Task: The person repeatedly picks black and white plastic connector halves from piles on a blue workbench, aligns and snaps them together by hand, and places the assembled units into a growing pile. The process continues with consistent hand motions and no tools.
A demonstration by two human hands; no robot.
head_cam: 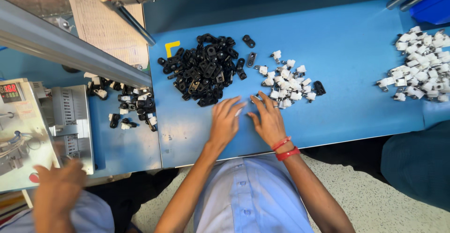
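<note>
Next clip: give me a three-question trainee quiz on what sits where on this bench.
1. True or false: the black parts pile lies to the left of the small white parts pile in the head view.
2. What colour is the mat under the piles?
3. The right hand wears: A) a glove B) red wrist bands C) a watch.

Key: 1 true. 2 blue. 3 B; the left hand is bare, and both rest palm down on the mat just below the piles.
</note>
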